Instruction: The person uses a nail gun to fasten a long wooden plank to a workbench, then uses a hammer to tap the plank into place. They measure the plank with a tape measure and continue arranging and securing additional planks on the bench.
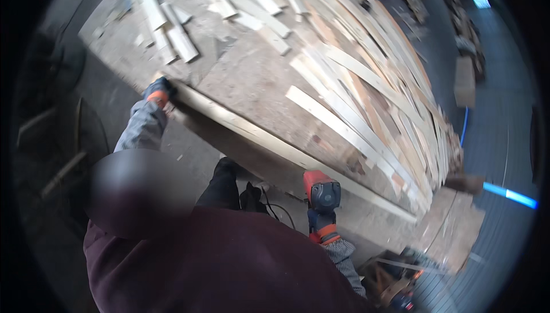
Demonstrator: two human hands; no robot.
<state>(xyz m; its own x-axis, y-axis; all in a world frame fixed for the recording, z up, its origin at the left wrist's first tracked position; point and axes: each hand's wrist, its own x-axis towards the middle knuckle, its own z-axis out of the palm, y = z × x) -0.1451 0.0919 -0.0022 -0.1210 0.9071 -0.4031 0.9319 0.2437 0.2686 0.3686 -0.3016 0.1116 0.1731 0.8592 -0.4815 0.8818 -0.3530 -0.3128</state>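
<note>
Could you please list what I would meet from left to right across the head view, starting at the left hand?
Left gloved hand, dark trouser leg, red-and-black power tool, brown boxy object, bright blue strip.

In the middle of the bench, a bare patch is giving room to slide across. A long board is running along the near side, so it is standing in the way of reaching straight in. The left hand is taking up the space at its left end. Farther right, a red power tool in the right hand is blocking the board's near side. A messy pile of wood strips is crowding the right side. Short boards are blocking the far left.
</note>
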